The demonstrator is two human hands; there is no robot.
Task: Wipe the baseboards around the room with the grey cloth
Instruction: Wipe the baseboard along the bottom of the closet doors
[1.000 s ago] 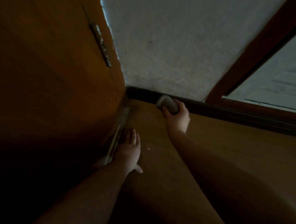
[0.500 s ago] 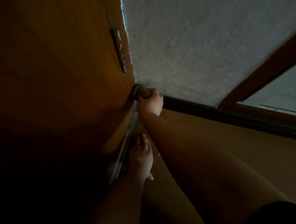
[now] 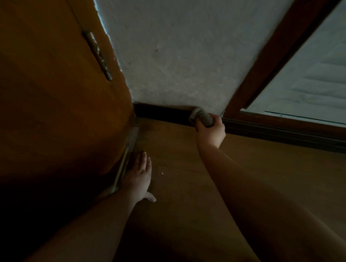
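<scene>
Head view shows me the right hand [image 3: 210, 130] gripping the bunched grey cloth [image 3: 202, 117] and pressing it on the dark baseboard [image 3: 161, 112], near the wooden frame [image 3: 269, 55]. My left hand [image 3: 139, 176] lies flat on the floor [image 3: 186, 170] with straight fingers, beside the door [image 3: 52, 87], and holds nothing. I think the risk is at the frame: the cloth is a tight ball, so it can ride over the top edge and miss dust. The light is weak, so I cannot judge cleanliness.
</scene>
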